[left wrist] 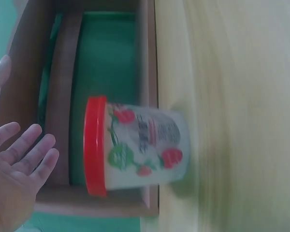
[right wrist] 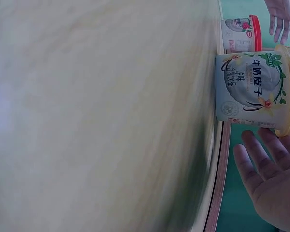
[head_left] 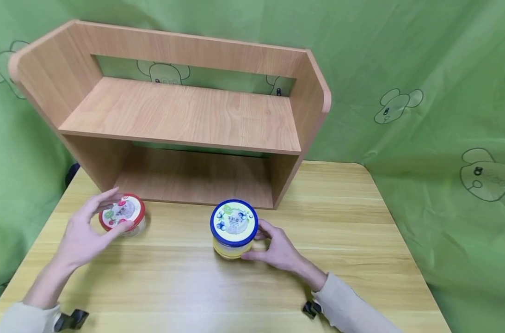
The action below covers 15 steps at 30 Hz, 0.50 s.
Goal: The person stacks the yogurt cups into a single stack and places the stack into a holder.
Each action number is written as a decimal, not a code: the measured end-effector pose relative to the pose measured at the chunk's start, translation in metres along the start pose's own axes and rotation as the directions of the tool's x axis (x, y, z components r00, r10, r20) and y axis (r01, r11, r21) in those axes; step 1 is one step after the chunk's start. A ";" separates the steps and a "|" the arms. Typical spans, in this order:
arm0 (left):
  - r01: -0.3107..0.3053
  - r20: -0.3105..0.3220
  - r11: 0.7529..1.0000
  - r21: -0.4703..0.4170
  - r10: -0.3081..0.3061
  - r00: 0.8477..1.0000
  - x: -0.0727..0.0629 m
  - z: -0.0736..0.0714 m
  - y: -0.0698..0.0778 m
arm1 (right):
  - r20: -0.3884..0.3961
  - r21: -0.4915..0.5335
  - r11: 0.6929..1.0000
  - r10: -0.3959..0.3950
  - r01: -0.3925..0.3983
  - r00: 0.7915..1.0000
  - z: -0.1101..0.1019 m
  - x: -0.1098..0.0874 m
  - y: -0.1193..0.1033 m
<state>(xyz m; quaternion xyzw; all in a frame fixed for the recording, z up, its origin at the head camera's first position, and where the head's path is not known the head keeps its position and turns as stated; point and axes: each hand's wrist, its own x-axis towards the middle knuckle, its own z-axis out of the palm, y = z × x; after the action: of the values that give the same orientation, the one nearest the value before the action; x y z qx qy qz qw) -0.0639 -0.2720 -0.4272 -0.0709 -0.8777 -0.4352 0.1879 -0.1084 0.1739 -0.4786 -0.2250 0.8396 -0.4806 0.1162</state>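
A strawberry-printed tub with a red lid (head_left: 122,212) stands upright at the left, in front of the shelf. My left hand (head_left: 83,233) hovers over it with fingers and thumb spread, and the left wrist view shows the fingers (left wrist: 26,152) apart from the lid. Near the middle, a blue-lidded tub (head_left: 234,222) sits on top of a yellow-lidded tub (right wrist: 253,89). Beside this stack is my right hand (head_left: 279,249), fingers loosely extended at its right side and thumb at the lower tub. In the right wrist view, fingertips (right wrist: 265,135) reach the yellow lid's edge.
A two-level wooden shelf (head_left: 181,115) stands at the back of the wooden table (head_left: 186,296). Both tubs on the table stand just in front of its lower board. Green cloth (head_left: 423,55) with mouse drawings hangs around the table.
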 end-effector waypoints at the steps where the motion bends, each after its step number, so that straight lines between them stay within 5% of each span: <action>1: 0.000 -0.006 1.000 -0.003 0.000 1.000 0.000 -0.002 -0.002 | 0.000 0.000 1.000 0.001 -0.001 1.000 0.000 0.000 0.000; 15: 0.071 -0.012 0.997 0.032 -0.070 0.997 -0.005 -0.013 -0.040 | -0.005 -0.011 1.000 0.002 -0.002 1.000 0.001 0.000 -0.001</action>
<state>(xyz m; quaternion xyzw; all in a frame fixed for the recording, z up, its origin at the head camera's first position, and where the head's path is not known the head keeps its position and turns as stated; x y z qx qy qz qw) -0.0668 -0.3064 -0.4513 -0.0344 -0.8855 -0.4276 0.1785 -0.1079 0.1733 -0.4784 -0.2237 0.8427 -0.4764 0.1135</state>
